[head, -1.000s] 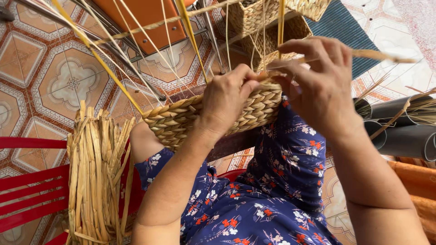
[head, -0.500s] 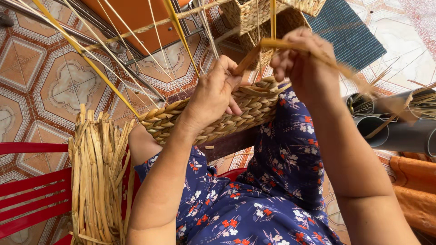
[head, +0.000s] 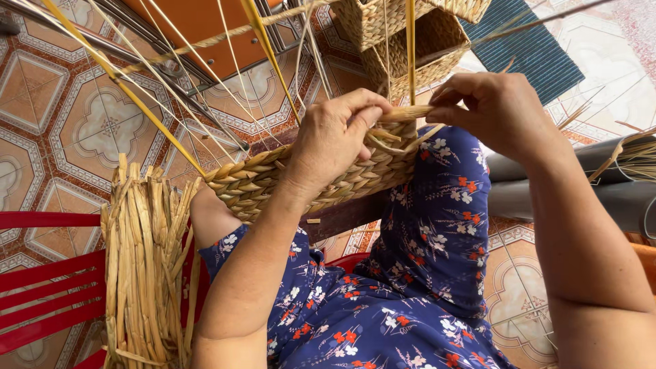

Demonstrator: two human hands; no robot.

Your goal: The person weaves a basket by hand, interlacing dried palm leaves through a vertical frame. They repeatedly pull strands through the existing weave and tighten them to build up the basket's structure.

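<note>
A half-woven straw basket [head: 260, 178] lies across my knees, over a blue flowered dress [head: 417, 273]. My left hand [head: 335, 140] presses down on its braided rim, fingers curled over a twisted straw strand [head: 403, 113]. My right hand [head: 488, 109] pinches the same strand just to the right, close against the left hand. Thin yellow upright stakes [head: 410, 41] rise from the rim and fan out toward the top of the view.
A tied bundle of dry straw [head: 143, 260] stands at my left on a red slatted seat [head: 48, 287]. Finished woven baskets [head: 410, 34] sit beyond on the patterned tile floor [head: 61, 116]. Grey pipes [head: 608, 178] and a blue mat [head: 533, 48] lie to the right.
My right hand has come down from a raised pull and now meets the left hand at the rim. The long strand it drew out to the right is tucked in.
</note>
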